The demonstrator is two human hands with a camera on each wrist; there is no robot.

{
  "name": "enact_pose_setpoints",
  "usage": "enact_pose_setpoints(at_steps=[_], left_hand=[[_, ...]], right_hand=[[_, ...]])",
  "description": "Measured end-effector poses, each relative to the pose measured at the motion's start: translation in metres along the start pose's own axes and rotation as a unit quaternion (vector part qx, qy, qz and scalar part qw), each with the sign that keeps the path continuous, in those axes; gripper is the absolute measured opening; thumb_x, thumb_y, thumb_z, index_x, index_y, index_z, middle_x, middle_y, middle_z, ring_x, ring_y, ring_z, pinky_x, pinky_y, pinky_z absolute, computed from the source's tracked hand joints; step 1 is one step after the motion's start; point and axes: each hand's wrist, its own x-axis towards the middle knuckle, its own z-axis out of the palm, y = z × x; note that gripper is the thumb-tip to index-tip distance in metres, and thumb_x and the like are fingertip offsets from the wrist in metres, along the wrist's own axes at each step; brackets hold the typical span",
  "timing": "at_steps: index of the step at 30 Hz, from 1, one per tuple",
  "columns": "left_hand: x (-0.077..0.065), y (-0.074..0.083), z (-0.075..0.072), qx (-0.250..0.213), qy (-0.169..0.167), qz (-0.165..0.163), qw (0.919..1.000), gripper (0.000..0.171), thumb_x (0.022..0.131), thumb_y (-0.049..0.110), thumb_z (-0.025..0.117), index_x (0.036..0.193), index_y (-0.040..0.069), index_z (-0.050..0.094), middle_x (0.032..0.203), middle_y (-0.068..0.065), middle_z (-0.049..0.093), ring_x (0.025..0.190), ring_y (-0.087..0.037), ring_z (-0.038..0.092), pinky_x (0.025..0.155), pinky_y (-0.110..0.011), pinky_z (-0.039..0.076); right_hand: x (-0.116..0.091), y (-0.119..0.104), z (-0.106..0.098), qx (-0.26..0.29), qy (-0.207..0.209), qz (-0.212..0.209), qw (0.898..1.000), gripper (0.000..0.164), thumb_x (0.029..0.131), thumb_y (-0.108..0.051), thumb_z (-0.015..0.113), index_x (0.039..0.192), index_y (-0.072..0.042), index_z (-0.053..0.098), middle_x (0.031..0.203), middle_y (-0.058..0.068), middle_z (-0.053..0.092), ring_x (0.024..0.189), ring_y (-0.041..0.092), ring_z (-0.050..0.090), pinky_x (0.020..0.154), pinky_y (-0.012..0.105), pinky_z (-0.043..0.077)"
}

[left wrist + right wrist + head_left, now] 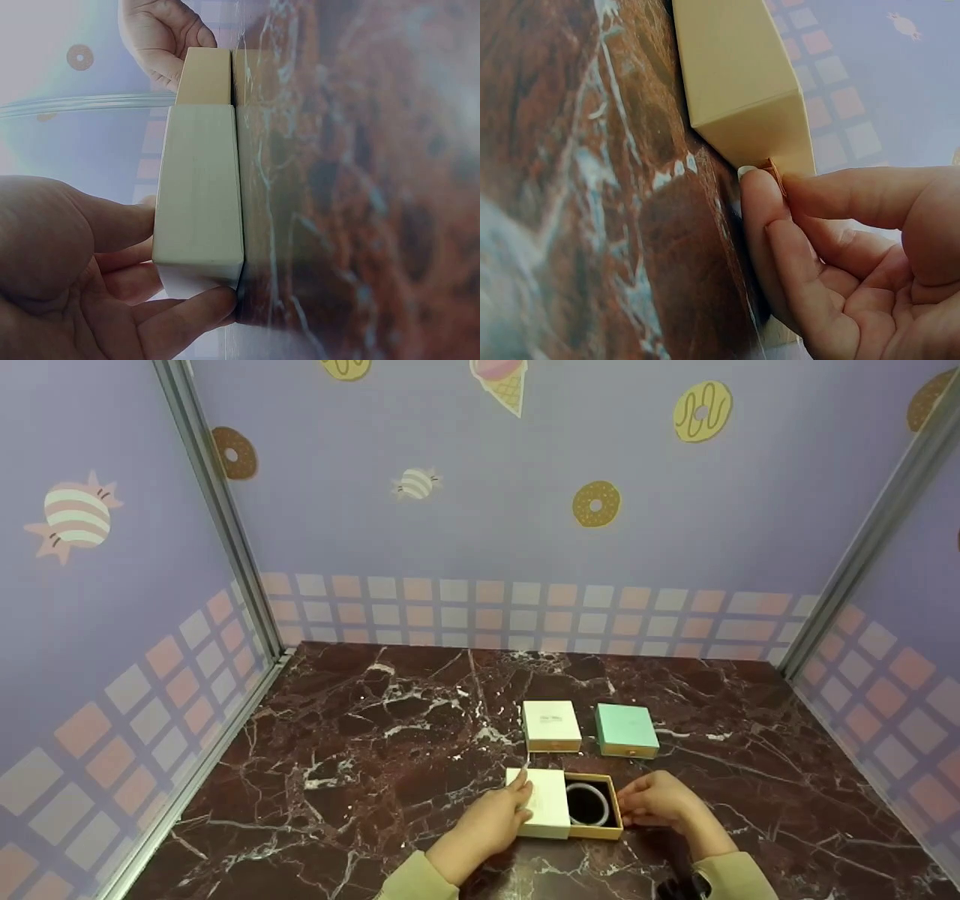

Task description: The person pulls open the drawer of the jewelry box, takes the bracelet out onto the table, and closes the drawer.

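Observation:
In the head view, a pale cream slide-out box lies on the table, its cover (546, 804) on the left. Its yellow drawer (595, 832) sticks out to the right, showing a dark lining. A pale bangle (605, 804) lies in it, its left edge by the cover. My left hand (491, 817) grips the cover at its left end; in the left wrist view the thumb is on top, with fingertips at the end face. With thumb and fingertips, my right hand (664, 799) pinches the small brown pull tab (773, 174) on the drawer's front.
Behind the slide-out box sit a closed cream box (551, 724) and a closed mint-green box (627, 727), side by side. The dark red marble tabletop (360, 802) is bounded by patterned purple panels (480, 532) at the back and both sides.

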Motion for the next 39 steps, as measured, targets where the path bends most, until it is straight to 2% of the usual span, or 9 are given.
enact_pose_setpoints(at_steps=[6,10,16,19,22,24,30,33,39], left_hand=[[0.0,0.0,-0.001,0.006,0.003,0.003,1.0,0.052,0.1,0.023,0.065,0.147,0.005,0.056,0.162,-0.013,0.043,0.133,-0.036,0.061,0.111,-0.046,0.052],[0.0,0.0,-0.001,0.006,0.007,0.006,0.9999,0.052,0.099,0.023,0.066,0.147,0.005,0.056,0.162,-0.013,0.043,0.133,-0.036,0.061,0.111,-0.045,0.053],[0.0,0.0,0.0,0.001,0.004,0.008,1.0,0.052,0.099,0.022,0.066,0.147,0.004,0.056,0.162,-0.014,0.043,0.133,-0.037,0.06,0.111,-0.045,0.053],[0.0,0.0,0.0,0.003,0.007,0.009,0.9999,0.051,0.099,0.023,0.066,0.146,0.005,0.057,0.161,-0.014,0.044,0.132,-0.038,0.061,0.11,-0.046,0.053],[0.0,-0.001,0.0,0.007,0.01,0.009,0.9999,0.051,0.099,0.023,0.066,0.146,0.005,0.057,0.161,-0.013,0.045,0.131,-0.037,0.062,0.109,-0.045,0.054],[0.0,-0.001,0.0,0.006,0.012,0.008,0.9999,0.051,0.098,0.023,0.067,0.146,0.006,0.058,0.16,-0.013,0.046,0.131,-0.037,0.062,0.109,-0.045,0.054],[0.0,-0.001,0.0,0.0,0.01,0.006,0.9999,0.051,0.098,0.022,0.067,0.146,0.005,0.058,0.161,-0.013,0.045,0.131,-0.036,0.062,0.108,-0.045,0.055],[0.0,0.0,0.0,0.0,0.013,0.006,0.9999,0.051,0.098,0.022,0.067,0.145,0.005,0.058,0.16,-0.013,0.046,0.131,-0.035,0.062,0.108,-0.044,0.055],[-0.001,0.001,0.0,0.009,0.015,0.006,0.9998,0.05,0.098,0.022,0.067,0.145,0.005,0.059,0.16,-0.012,0.047,0.13,-0.036,0.063,0.108,-0.044,0.055]], right_hand=[[0.0,-0.003,-0.001,-0.014,0.025,-0.001,1.0,0.023,0.091,0.001,0.063,0.105,0.018,0.07,0.075,0.002,0.074,0.067,0.01,0.071,0.06,0.017,0.06],[0.002,-0.006,-0.001,-0.022,0.081,-0.016,0.996,0.022,0.094,-0.001,0.065,0.105,0.018,0.071,0.076,0.005,0.076,0.069,0.011,0.073,0.059,0.018,0.06],[0.003,-0.015,0.006,-0.064,0.177,-0.054,0.981,0.021,0.094,-0.004,0.068,0.107,0.011,0.074,0.093,0.015,0.079,0.079,0.015,0.075,0.072,0.03,0.064],[0.003,-0.019,0.01,-0.086,0.206,-0.079,0.972,0.018,0.093,-0.004,0.07,0.104,0.007,0.077,0.101,0.017,0.079,0.077,0.012,0.073,0.068,0.027,0.061],[0.003,-0.022,0.016,-0.113,0.22,-0.102,0.964,0.015,0.091,-0.005,0.072,0.101,0.004,0.079,0.105,0.019,0.077,0.073,0.01,0.066,0.06,0.021,0.053],[0.003,-0.023,0.019,-0.134,0.221,-0.117,0.959,0.014,0.092,-0.005,0.072,0.101,0.003,0.079,0.107,0.019,0.077,0.074,0.01,0.066,0.06,0.019,0.05],[0.004,-0.024,0.027,-0.174,0.235,-0.138,0.946,0.012,0.091,-0.005,0.073,0.099,-0.003,0.082,0.101,0.013,0.08,0.088,0.019,0.074,0.075,0.023,0.056],[0.003,-0.026,0.03,-0.183,0.234,-0.138,0.945,0.012,0.091,-0.006,0.073,0.099,-0.004,0.082,0.099,0.011,0.08,0.087,0.019,0.074,0.076,0.025,0.056],[0.0,-0.03,0.04,-0.196,0.227,-0.133,0.945,0.012,0.093,-0.005,0.073,0.102,-0.003,0.081,0.095,0.01,0.08,0.08,0.017,0.071,0.067,0.028,0.056]])
